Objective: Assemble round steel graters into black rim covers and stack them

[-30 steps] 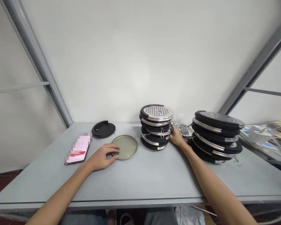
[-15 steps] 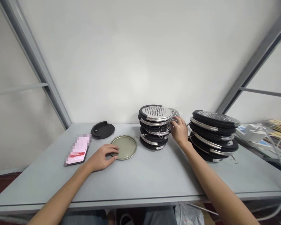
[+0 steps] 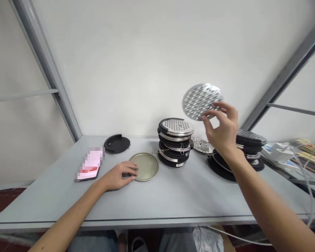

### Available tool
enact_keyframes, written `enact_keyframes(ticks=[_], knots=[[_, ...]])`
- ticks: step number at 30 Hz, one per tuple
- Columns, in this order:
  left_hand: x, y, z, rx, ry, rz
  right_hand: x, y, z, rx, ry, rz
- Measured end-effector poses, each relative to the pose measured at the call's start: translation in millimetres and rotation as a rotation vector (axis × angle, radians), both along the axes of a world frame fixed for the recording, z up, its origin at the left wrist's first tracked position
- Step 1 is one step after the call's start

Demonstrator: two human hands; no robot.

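My right hand (image 3: 222, 127) is raised above the table, pinching a round metal grater disc (image 3: 199, 101) full of raised holes by its lower right edge. The disc is tilted against the white wall behind. My left hand (image 3: 122, 175) lies on the table with its fingers outstretched over the left rim of a shallow, greenish-grey round dish (image 3: 147, 167). Just right of that dish stands a stack of black-and-silver round graters (image 3: 175, 126). Another perforated metal disc (image 3: 201, 145) rests flat behind and between the stacks. A second grater stack (image 3: 249, 136) is partly hidden by my right hand.
A phone (image 3: 91, 164) with a lit, blurred screen lies at the left. Behind it sits a black round holder (image 3: 117, 144). Metal hooks (image 3: 182, 148) stick out from the stack. White cables (image 3: 304, 175) and boxes (image 3: 282, 151) are at the far right.
My right hand has moved up from behind the near stack, lifting the grater disc. My left hand stays at the dish. The whole view has shifted slightly.
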State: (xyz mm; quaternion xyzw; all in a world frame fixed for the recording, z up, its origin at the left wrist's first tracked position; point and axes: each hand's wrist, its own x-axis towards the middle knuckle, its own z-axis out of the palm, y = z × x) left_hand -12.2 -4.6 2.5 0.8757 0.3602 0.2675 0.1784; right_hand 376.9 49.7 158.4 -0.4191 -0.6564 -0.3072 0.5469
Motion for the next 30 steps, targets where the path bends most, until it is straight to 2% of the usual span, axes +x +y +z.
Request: enact_keyframes(ticks=[2, 4, 7, 9, 13, 16, 24, 30], knots=[[1.0, -0.4, 0.1, -0.008, -0.048, 0.002, -28.3, -28.9, 3.7, -0.08, -0.046, 0.197], [0.6, 1.0, 0.3, 0.013, -0.103, 0.088, -58.1, -54.9, -4.4, -0.285, -0.116, 0.432], [-2.2, 5.5, 0.5, 0.05, -0.139, 0.223, -94.2, -78.6, -35.4, -0.633, -0.171, 0.76], [-4.1, 8.3, 0.2, 0.047, -0.115, 0.218, -108.8, -82.1, -62.4, -0.829, -0.127, 0.859], [-6.0, 10.7, -3.1, 0.049, -0.009, 0.217, -117.2, -70.9, -107.4, -1.043, -0.049, 0.867], [-7.7, 11.6, -7.9, 0.051, 0.039, 0.271, -113.4, -62.1, -123.5, -1.131, -0.071, 0.847], [-13.5, 16.2, -16.1, 0.041, 0.069, 0.213, -105.2, -59.2, -131.4, -1.136, -0.153, 0.804], [-14.0, 15.0, -12.8, 0.014, 0.071, 0.207, -110.6, -50.9, -138.8, -0.975, -0.269, 0.69]])
